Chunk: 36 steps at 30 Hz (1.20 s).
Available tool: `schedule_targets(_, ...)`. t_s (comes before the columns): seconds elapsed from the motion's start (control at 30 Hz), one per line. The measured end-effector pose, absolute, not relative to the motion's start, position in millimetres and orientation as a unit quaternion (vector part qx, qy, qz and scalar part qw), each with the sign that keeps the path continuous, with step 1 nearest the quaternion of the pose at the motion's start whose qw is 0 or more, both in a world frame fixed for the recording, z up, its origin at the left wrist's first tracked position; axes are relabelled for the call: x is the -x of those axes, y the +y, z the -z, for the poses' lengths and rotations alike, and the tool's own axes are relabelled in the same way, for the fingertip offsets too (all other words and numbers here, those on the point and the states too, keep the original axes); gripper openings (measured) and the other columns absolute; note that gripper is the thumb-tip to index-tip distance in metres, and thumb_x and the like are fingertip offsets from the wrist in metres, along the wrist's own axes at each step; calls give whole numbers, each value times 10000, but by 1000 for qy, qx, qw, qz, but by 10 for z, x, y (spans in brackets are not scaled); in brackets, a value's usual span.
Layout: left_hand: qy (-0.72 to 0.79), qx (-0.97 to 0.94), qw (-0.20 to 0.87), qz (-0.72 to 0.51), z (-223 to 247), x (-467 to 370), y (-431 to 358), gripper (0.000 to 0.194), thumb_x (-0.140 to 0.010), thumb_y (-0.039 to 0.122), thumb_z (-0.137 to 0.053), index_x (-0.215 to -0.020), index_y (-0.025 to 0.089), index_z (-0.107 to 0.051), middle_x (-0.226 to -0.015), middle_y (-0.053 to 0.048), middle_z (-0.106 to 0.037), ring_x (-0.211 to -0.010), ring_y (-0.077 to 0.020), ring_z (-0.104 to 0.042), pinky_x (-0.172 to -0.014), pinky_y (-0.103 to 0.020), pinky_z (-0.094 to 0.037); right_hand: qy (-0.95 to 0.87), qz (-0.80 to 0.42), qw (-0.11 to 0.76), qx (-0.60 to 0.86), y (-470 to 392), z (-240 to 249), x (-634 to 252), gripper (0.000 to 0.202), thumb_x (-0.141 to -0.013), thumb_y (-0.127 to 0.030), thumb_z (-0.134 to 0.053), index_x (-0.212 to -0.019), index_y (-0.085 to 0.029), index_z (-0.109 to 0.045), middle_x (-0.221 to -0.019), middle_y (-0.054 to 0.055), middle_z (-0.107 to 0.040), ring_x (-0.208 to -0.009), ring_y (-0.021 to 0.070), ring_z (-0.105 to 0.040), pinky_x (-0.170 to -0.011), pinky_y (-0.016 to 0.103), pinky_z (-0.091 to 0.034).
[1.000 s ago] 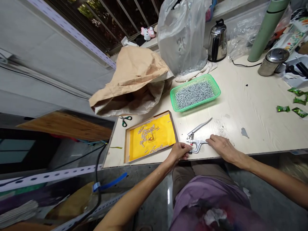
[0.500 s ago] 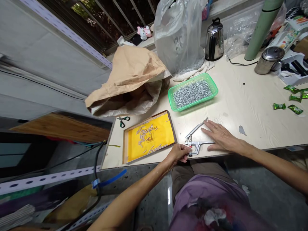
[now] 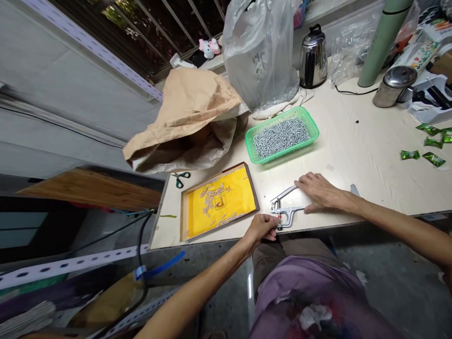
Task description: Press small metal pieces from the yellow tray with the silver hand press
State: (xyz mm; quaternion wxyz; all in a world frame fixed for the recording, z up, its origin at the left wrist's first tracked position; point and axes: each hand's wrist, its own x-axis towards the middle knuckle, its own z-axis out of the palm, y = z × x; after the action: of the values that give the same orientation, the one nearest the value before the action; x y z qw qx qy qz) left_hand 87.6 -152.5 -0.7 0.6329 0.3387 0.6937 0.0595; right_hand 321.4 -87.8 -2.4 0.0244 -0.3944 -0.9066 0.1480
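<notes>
A pair of silver snap fastener pliers (image 3: pixel 287 210) lies at the table's front edge, its jaw to the left and its two handles spread apart to the right. My right hand (image 3: pixel 318 192) is curled over the handle ends, fingers on the upper handle and thumb by the lower one. At the jaw, my left hand (image 3: pixel 263 226) is closed in a pinch; what lies between its fingertips is too small to make out. Just left of the pliers is a shallow tray (image 3: pixel 254 194) with a yellow bottom and small metal pins scattered in it.
A green plastic basket (image 3: pixel 251 149) full of small metal pieces stands behind the pliers. Dark-handled scissors (image 3: pixel 181 179), an open brown paper bag (image 3: pixel 197 103), a plastic bag (image 3: pixel 261 61) and a kettle (image 3: pixel 313 59) are around. Green-wrapped sweets (image 3: pixel 433 159) lie at the right.
My right hand has gone from outstretched fingers to a curl around the pliers' handles. The upper handle has come down slightly. My left hand stays at the jaw.
</notes>
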Motion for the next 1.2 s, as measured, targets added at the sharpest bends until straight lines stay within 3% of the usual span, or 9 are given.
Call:
schedule_targets(0.17,693,-394,600,-68,36,-830,-1657,339,-806,437,-626,-691,123,-571,-484,39,-523,-407,-70,-511,-450,-189,-475,-903,-149,25,402,-913,20,-3220,601,-610,-446,-806,-1064,-128,-574,-1059,127,-559,-955,279,-468,-776,371,-402)
schedule_targets(0.37,610,-732,278,-125,-19,-909,-1787,184,-892,301,-512,-949,178,-637,-916,-62,-636,-833,-174,-607,-754,-309,-517,-901,-151,21,406,-1020,-54,-3213,380,-709,-333,-772,-975,-127,-596,-970,107,-569,-903,240,-486,-757,338,-405)
schedule_targets(0.47,516,-827,185,-121,21,-1082,-1639,241,-890,299,-532,-1095,180,-578,-1125,-112,-598,-1020,-233,-557,-872,-386,-494,-899,-143,19,415,-1078,-92,-3185,341,-721,-313,-766,-955,-131,-597,-964,105,-575,-899,236,-497,-752,333,-408)
schedule_targets(0.57,456,-874,149,-77,80,-1247,-1407,452,-838,310,-619,-1231,142,-474,-1295,-159,-510,-1127,-279,-495,-949,-437,-455,-895,-134,7,425,-1118,-102,-3167,434,-704,-347,-775,-1020,-118,-587,-986,117,-584,-923,254,-503,-753,343,-419)
schedule_targets(0.7,413,-898,154,-4,90,-1340,-1188,600,-805,355,-659,-1296,141,-389,-1257,-150,-518,-1072,-283,-508,-914,-438,-464,-892,-127,-2,434,-1143,-107,-3191,673,-619,-368,-826,-1153,-86,-529,-1072,146,-580,-959,278,-501,-769,359,-431)
schedule_targets(0.83,392,-906,149,45,24,-1379,-1097,651,-778,351,-688,-1300,128,-369,-1156,-135,-536,-1038,-285,-507,-874,-426,-467,-894,-116,-23,432,-1155,-155,-3212,530,-664,-343,-802,-1072,-97,-572,-994,124,-601,-921,262,-511,-774,350,-412)
schedule_targets(1.0,387,-907,153,59,-18,-1439,-1077,408,-827,317,-630,-1162,148,-469,-1056,-105,-539,-1011,-265,-502,-824,-399,-469,-896,-97,-27,433,-1139,-157,-3194,319,-752,-263,-733,-1002,-117,-599,-924,95,-607,-887,234,-509,-754,331,-357)
schedule_targets(1.1,413,-897,150,51,13,-1464,-1091,218,-878,284,-557,-1053,160,-518,-1014,-94,-550,-983,-248,-507,-803,-381,-470,-904,-98,-24,416,-1087,-91,-3182,65,-859,-183,-588,-899,-139,-612,-838,75,-599,-830,209,-500,-708,318,-320)
schedule_targets(1.2,432,-887,154,51,40,-1491,-1078,93,-905,242,-502,-948,170,-543,-963,-79,-566,-958,-233,-516,-792,-362,-471,-910,-101,-24,401,-1035,-39,-3160,176,-909,-129,-468,-802,-161,-604,-762,57,-584,-768,192,-485,-673,312,-294)
